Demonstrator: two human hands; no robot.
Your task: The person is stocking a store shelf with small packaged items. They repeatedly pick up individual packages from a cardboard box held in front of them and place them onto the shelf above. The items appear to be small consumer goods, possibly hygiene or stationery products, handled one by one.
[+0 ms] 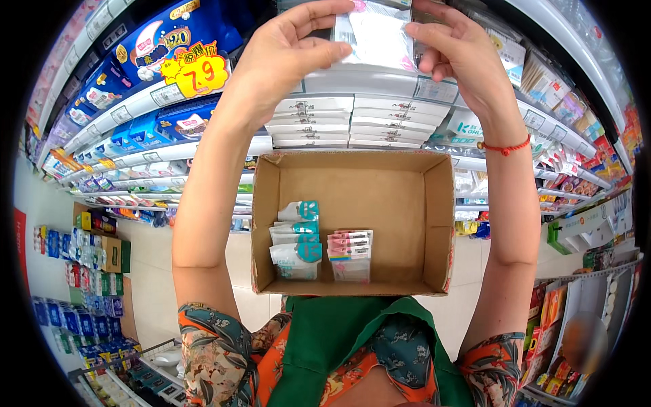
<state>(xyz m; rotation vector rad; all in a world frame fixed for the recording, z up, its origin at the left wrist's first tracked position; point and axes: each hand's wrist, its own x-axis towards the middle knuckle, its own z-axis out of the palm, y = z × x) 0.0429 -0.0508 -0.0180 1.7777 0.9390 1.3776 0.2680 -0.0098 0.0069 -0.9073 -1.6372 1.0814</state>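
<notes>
Up at the shelf, a flat white and clear plastic packet (376,38) with pink marks is held by its sides. My left hand (297,48) has its fingers and thumb at the packet's left edge. My right hand (457,46) pinches the right edge, thumb on the front; some of its fingers are hidden behind. Below my hands, between my forearms, an open cardboard box (351,191) stands against the shelving. Inside at its near left lies a row of white and teal packets (297,259). Beside them overlap several smaller clear packets with pink tops (351,267).
Stacked white flat boxes (310,122) fill the shelf below my hands. Large blue packages (178,40) stand at upper left behind a yellow price sign (198,74). Bagged cotton swabs (546,76) hang or stand at right. More goods line the floor at left (76,315).
</notes>
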